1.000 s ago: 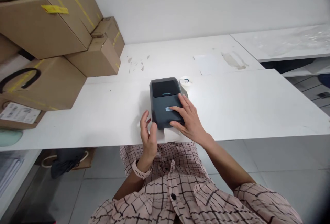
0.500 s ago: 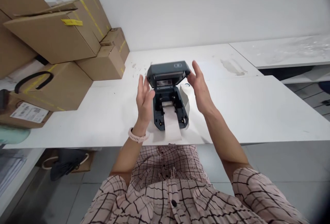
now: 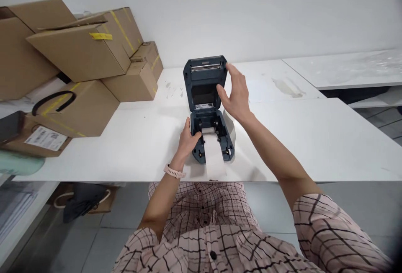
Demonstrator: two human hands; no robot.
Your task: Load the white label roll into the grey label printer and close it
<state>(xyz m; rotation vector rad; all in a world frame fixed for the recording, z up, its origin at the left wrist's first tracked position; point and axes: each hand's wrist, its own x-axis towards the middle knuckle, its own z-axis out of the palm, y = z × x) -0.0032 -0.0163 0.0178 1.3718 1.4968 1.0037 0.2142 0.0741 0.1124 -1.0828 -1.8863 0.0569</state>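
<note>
Fingers of the right hand (image 3: 236, 99) spread loosely at the raised lid's (image 3: 204, 78) right edge; those of the left hand (image 3: 187, 142) touch the left side of the label printer (image 3: 228, 144), though whether they grip it I cannot tell. The printer stands on the white table (image 3: 141, 151), paper strip (image 3: 215, 155) trailing toward the near edge, cardboard boxes (image 3: 80, 55) stacked leftward.

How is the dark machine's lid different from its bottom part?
The lid stands tilted up; the bottom part sits flat on the table. White paper lies in the bottom part, while the lid has a shiny bar. Both are dark with slanted corners.
</note>
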